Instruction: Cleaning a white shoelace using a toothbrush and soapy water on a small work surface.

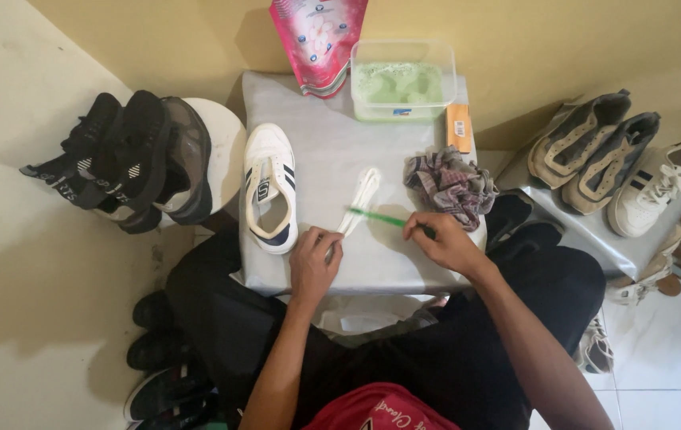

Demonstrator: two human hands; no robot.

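Head view: flat white shoelace (359, 203) lies near the middle of the grey covered table (332, 151), running toward the front edge. My left hand (314, 265) pins its near end, fingers curled and pressed together on it. My right hand (445, 241) pinches a thin green-handled brush (382, 217), bristle end over the lace. I judge this as the scrubbing step, lace held flat while the brush works it; a next stroke would need the left hand holding the lace taut and the brush drawn along its length.

Just left of the lace, a white low-top sneaker with dark stripes (270, 187), unlaced, near the left edge. Crumpled checked cloth (450, 183) by the right edge. Clear plastic tub of green powder (401, 80) and a pink pouch (318, 40) at the back edge. Dark shoes (129, 159) stacked off to the left, pale sneakers (619, 163) off to the right.
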